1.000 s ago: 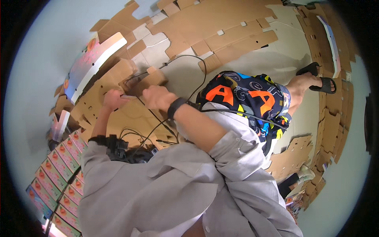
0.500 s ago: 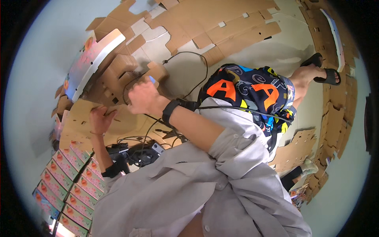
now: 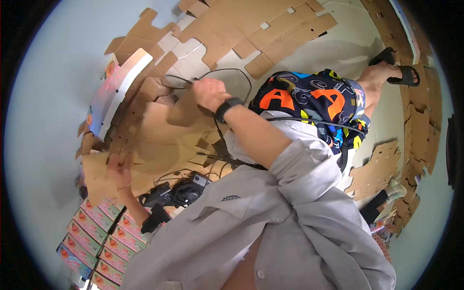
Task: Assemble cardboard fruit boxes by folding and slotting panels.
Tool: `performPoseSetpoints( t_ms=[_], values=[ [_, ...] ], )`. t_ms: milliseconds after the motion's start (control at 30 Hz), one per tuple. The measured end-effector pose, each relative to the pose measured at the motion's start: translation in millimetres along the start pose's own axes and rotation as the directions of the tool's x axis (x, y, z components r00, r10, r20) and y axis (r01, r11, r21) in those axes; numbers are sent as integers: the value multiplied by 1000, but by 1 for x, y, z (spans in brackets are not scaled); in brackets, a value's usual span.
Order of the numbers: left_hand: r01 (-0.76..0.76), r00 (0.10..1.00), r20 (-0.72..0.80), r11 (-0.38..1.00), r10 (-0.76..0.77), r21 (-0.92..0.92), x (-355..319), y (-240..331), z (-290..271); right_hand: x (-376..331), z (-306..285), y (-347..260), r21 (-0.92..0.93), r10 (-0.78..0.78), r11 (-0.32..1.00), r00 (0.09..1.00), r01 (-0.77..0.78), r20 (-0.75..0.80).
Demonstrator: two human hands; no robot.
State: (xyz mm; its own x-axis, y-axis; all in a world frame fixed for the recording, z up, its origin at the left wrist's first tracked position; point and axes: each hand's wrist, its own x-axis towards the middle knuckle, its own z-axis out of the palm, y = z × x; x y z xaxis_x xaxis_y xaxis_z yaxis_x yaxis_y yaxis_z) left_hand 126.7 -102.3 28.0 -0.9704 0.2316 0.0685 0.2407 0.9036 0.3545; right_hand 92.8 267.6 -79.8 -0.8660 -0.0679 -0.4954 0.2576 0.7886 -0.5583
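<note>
Mostly saw cardboard (image 3: 162, 152), plain brown, creased and blurred in places, below and between the hands. Found the right hand (image 3: 209, 94) curled into a fist near its upper right edge, but could not tell whether around anything. Saw the left hand (image 3: 119, 169) over its left part, too blurred to tell spread from pinched. Noticed pink patterned boxes (image 3: 87, 226) in rows at lower left, with contents hidden.

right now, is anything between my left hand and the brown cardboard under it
Nothing visible stands between the left hand and the brown cardboard; blur hides whether they touch. The black gear lies off to the hand's right.
</note>
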Motion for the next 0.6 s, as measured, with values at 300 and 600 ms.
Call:
performPoseSetpoints(
  t_ms=[300,600],
  values=[
    [-64,582,-772,960,257,272,42,118,-219,-2,2,-31,407,-276,888,956,216,95],
    [-534,436,-778,826,451,179,162,247,-232,-35,-159,-31,753,-178,375,840,540,-513]
  ],
)
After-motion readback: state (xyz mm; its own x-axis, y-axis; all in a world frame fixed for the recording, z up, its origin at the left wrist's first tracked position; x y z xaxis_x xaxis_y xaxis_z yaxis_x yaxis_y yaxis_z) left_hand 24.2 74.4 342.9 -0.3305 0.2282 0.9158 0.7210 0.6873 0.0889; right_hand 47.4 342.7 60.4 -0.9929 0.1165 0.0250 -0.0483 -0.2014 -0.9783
